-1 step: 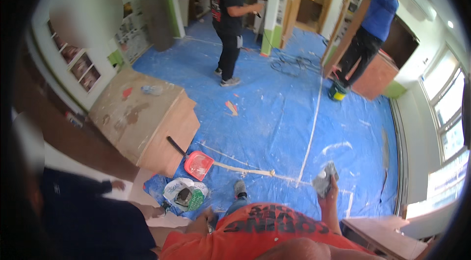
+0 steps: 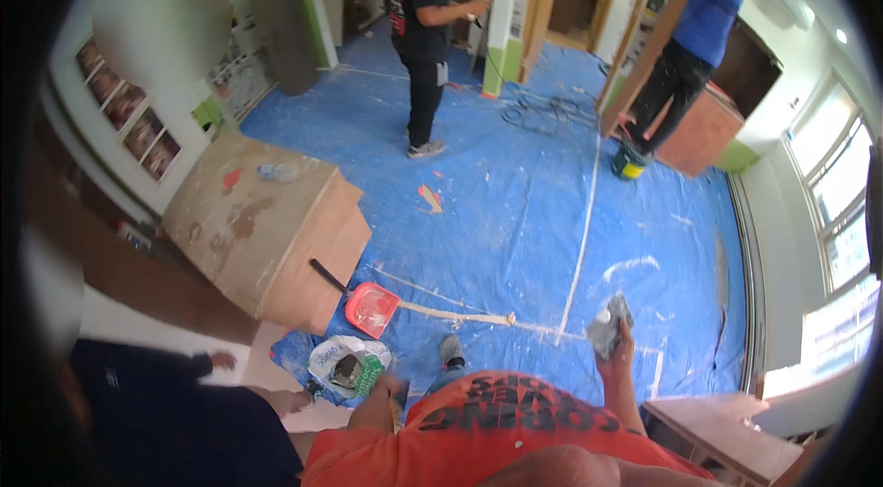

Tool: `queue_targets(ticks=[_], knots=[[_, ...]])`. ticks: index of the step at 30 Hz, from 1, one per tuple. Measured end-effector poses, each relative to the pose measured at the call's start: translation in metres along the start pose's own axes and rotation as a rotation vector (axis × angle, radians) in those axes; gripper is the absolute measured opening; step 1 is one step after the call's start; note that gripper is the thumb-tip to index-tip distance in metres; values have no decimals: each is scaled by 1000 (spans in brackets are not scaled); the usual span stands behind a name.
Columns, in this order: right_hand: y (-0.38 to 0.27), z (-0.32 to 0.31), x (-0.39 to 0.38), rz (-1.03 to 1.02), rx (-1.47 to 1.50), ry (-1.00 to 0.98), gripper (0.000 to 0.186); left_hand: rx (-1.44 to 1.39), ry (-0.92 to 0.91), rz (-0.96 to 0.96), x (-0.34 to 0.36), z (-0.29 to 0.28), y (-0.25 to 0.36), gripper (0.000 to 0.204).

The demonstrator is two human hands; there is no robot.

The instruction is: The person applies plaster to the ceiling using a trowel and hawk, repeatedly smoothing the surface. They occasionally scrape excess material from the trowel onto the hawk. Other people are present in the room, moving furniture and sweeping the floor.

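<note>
My right hand (image 2: 623,351) is raised at the right, closed around a grey flat board with white smears (image 2: 607,323) held above the blue floor sheet. Low in the middle, my left hand (image 2: 390,390) is closed beside my orange shirt (image 2: 497,423). A narrow item shows at its fingers, too small to make out. Just left of that hand stands an open white and green bag (image 2: 324,360) with grey material inside. Beyond the bag lies a red dustpan (image 2: 372,310) with a black handle, leaning toward a wooden box.
A wooden box (image 2: 303,252) stands left, a plastic bottle on top. At near left is a co-worker in a dark shirt (image 2: 184,413). Farther off stand a person in black (image 2: 423,27) and one in blue (image 2: 704,18), beside a bucket (image 2: 629,161). Cables (image 2: 543,110) lie on the sheet.
My left hand has moved slightly forward, toward the bag. The board in my right hand has shifted and turned a little. The person in black has lifted their forearms slightly.
</note>
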State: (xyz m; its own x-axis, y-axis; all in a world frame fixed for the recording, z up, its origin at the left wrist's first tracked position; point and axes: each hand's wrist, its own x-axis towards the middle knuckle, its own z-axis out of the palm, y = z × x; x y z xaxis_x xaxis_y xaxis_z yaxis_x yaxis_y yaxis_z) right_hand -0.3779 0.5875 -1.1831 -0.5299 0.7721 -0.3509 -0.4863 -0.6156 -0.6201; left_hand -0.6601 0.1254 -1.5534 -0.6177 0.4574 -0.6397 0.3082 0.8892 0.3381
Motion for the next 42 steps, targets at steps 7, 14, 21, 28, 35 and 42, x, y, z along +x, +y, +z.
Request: queue_targets(ticks=[7, 14, 21, 28, 35, 42], knots=[[13, 55, 111, -76, 77, 104, 33, -373, 442, 282, 228, -332, 174, 50], [60, 80, 244, -1, 179, 382, 35, -276, 416, 328, 321, -437, 221, 50], [52, 210, 505, 95, 78, 123, 31, -137, 71, -303, 310, -335, 130, 38], [59, 466, 765, 255, -259, -285, 35, -874, 362, -668, 313, -296, 157, 27], [177, 674, 896, 386, -396, -476, 39, -1066, 201, -762, 436, -324, 200, 43], [342, 764, 966, 499, -379, -276, 34, -154, 130, -335, 584, -535, 82, 39]])
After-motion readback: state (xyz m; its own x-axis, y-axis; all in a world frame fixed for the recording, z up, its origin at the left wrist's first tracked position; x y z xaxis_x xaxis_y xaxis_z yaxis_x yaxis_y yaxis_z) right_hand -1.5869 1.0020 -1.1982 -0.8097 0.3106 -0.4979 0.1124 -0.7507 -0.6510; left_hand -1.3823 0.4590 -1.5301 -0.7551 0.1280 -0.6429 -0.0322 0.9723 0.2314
